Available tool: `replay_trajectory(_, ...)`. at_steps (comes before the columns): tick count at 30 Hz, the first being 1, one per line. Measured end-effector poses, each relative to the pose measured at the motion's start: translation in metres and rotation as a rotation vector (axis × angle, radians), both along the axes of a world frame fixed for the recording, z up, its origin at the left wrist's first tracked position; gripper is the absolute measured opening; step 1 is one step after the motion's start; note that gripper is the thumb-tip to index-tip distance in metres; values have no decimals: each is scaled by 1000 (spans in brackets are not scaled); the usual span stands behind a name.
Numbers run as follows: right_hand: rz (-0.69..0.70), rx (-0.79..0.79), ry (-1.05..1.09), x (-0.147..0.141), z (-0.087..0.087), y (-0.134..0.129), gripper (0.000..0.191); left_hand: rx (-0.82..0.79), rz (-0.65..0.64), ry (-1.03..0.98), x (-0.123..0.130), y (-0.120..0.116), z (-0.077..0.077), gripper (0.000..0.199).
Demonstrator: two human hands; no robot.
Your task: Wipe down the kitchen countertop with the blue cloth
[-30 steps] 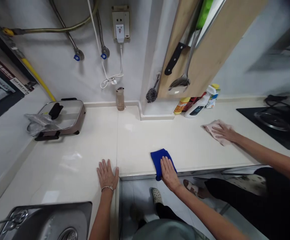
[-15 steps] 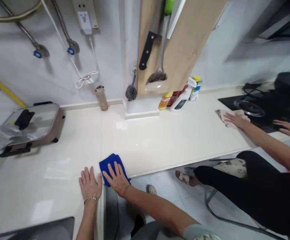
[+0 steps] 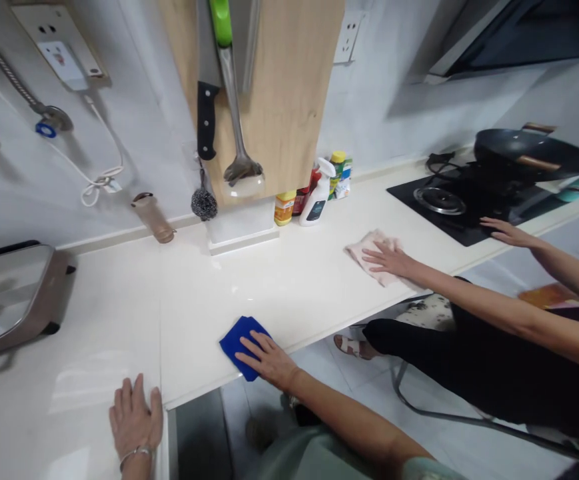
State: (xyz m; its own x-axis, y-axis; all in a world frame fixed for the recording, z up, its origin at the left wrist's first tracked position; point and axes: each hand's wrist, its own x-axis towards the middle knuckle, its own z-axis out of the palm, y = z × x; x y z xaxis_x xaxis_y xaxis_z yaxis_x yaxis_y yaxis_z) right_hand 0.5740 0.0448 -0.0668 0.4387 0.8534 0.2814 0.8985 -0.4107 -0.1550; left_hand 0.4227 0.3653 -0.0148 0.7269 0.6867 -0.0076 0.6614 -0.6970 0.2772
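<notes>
My right hand (image 3: 270,361) lies flat with fingers spread on a blue cloth (image 3: 239,343). The cloth rests on the white countertop (image 3: 194,320) close to its front edge, partly covered by the hand. Palm down on the counter, left of the inner corner, is my left hand (image 3: 136,415). Its fingers are stretched out, nothing is under them that I can see, and a bracelet (image 3: 137,453) circles the wrist.
To the right, a co-worker's hand (image 3: 389,259) presses a pale pink cloth (image 3: 369,250). A black hob (image 3: 439,200) bears a wok (image 3: 529,153). A spray bottle (image 3: 318,193) and a brown bottle (image 3: 153,217) stand by the wall. An electric pan (image 3: 44,293) sits left.
The view has turned right. My right hand and the blue cloth have slid right along the counter, away from the corner. The co-worker's pink cloth has moved left from the hob's edge.
</notes>
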Motion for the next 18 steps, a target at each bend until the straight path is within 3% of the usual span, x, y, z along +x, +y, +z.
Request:
replay_trajectory(8, -116, -111, 73, 48, 9, -112, 102, 43, -22, 7, 2, 4, -3, 78)
replay_trajectory(18, -249, -181, 65, 84, 15, -205, 104, 27, -5, 3, 6, -6, 8, 82)
